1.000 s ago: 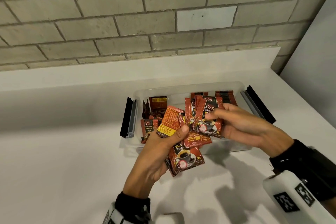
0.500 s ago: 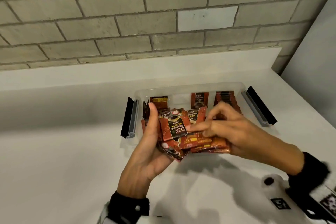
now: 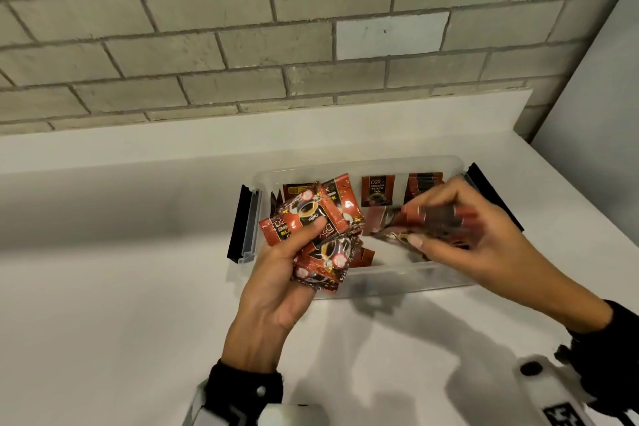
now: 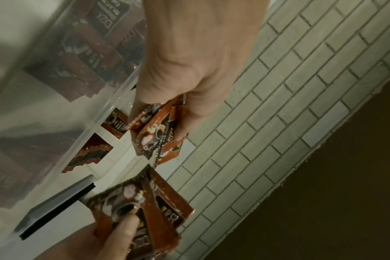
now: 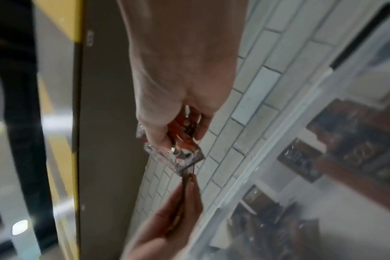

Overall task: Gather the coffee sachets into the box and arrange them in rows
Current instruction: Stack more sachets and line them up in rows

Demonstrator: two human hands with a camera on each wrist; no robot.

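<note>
Left hand (image 3: 276,273) grips a sachet stack (image 3: 321,235) as supply; right hand (image 3: 460,235) pinches a few sachets (image 3: 439,218) over the box (image 3: 408,275), prob to file into rows.

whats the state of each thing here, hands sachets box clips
left hand: grips a loose bunch of sachets, thumb on top
right hand: pinches a few sachets above the box, blurred
box: clear, no lid on, on the white counter
sachets in box: some upright along the far wall
black clips: swung outward at both ends
</note>
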